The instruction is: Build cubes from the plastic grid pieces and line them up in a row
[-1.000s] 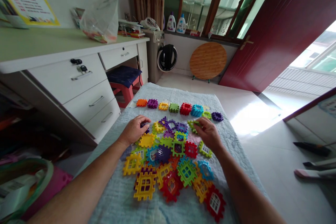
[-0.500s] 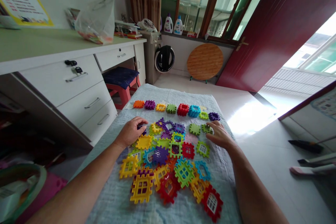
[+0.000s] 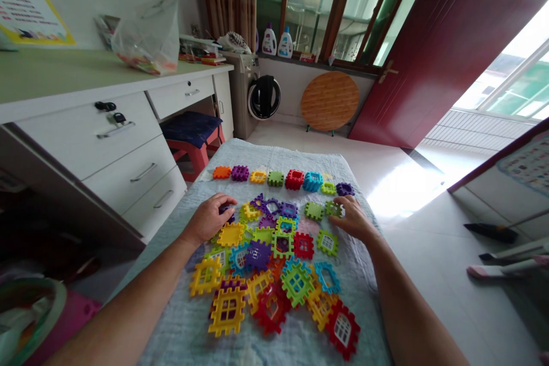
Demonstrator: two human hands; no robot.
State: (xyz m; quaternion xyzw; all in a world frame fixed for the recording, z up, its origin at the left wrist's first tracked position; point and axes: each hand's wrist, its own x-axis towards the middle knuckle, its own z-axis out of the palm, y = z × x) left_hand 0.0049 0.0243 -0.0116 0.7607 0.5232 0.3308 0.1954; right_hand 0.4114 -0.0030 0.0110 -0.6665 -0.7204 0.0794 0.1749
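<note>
My left hand (image 3: 209, 218) rests at the left side of the cloth-covered table, fingers curled round a purple building tile (image 3: 226, 213) that it mostly hides. At the right, my right hand (image 3: 355, 217) has thumb and fingertips at the edges of a small green building tile (image 3: 333, 209). Beside that lies another green tile (image 3: 314, 211). Between my arms is a loose pile of notched plastic tiles, among them a yellow window tile (image 3: 227, 310), a red tile (image 3: 343, 329), a purple tile (image 3: 259, 254) and a green-and-blue tile (image 3: 297, 281).
Along the far part of the cloth (image 3: 274, 151) stands a row of small blocks, including a red block (image 3: 294, 179) and a blue block (image 3: 313, 181). A white desk (image 3: 171, 81) and a stool (image 3: 192, 128) are on the left. A tub (image 3: 64, 309) stands at lower left.
The whole view has shifted slightly, so things sit a little further left. Both hands stay beside the same tiles, with hardly any movement.
</note>
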